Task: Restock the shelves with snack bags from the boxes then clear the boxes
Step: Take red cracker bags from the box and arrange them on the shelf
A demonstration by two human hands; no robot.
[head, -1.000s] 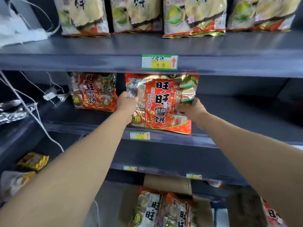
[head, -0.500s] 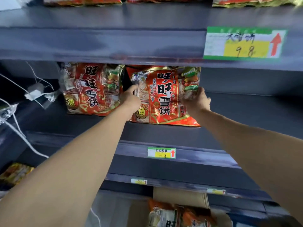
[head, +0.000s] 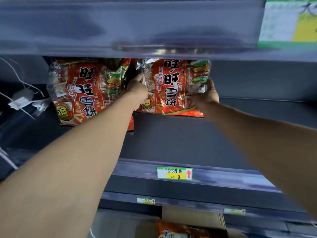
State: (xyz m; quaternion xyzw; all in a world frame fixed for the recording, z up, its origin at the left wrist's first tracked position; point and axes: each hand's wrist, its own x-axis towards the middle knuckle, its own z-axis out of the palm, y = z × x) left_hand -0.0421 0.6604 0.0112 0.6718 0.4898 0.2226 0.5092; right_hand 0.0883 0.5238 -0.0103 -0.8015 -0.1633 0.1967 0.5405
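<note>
Red bag [head: 171, 86] slides deeper, now at the far back of the shelf [head: 188, 140], upright just right of its neighbour [head: 82, 93]. Gripping its sides: left hand [head: 137, 91] and right hand [head: 206, 95]. Nearly placed; more wait in the box [head: 193, 217].

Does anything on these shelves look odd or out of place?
Yes: loose white wires and a small white block dangle at the left end of the shelf, beside the left bag, untidy among stock. The held bag stands upright and looks undamaged.
</note>
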